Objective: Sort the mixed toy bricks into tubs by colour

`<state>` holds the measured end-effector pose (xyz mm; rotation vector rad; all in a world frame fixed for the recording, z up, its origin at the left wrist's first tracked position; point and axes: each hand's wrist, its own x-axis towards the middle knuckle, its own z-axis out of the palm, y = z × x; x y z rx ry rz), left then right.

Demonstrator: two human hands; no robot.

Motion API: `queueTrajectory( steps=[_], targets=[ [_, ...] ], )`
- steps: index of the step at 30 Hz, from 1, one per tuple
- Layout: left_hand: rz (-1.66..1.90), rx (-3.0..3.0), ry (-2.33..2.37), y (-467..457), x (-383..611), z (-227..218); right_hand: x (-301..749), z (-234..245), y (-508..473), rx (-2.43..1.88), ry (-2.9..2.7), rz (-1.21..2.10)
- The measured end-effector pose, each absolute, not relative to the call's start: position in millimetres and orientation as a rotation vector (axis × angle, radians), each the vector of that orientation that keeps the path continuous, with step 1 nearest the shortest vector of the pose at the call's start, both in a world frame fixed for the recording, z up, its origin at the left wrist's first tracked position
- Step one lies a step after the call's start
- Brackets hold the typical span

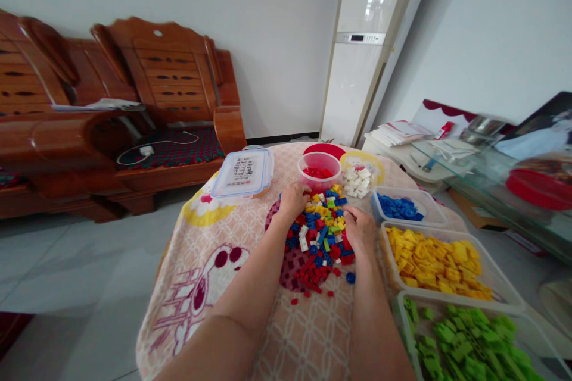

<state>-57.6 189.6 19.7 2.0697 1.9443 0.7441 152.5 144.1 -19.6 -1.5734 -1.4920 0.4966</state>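
Observation:
A mixed heap of toy building bricks in red, blue, yellow, green and white lies on the tablecloth. At its upper left edge is my left hand, fingers curled inward, close to a round clear tub of red bricks. My right hand bends its fingers together at the heap's right edge. Anything inside either hand is too small or hidden to make out. Loose white bricks form a small pile behind my right hand. A round blue piece lies apart near my right wrist.
Along the right stand clear boxes of blue bricks, yellow bricks and green bricks. A lidded plastic box sits at the table's left. A red lid lies behind the tub. A glass shelf stands beyond the boxes.

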Motion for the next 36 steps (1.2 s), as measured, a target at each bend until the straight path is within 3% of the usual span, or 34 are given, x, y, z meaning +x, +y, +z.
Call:
queueTrajectory(
  steps=[11,22,30,36],
  targets=[
    [1.046,1.736,1.535,191.1,-91.9,34.3,152.8,-18.5,143.4,-1.581,-1.506,0.513],
    [1.505,1.243,1.075,201.2,-62.9,26.4,154.9,-18.6,143.7,-1.611,-1.521,0.489],
    [1.494,1.678,1.371,200.7,-63.1,44.1,154.5,-19.9,145.4,-1.597,-1.517,0.491],
    [1.001,2.211,1.454,243.7,-40.3,96.0,155.5,-22.1,146.2,-1.539,-1.519,0.493]
  ],
)
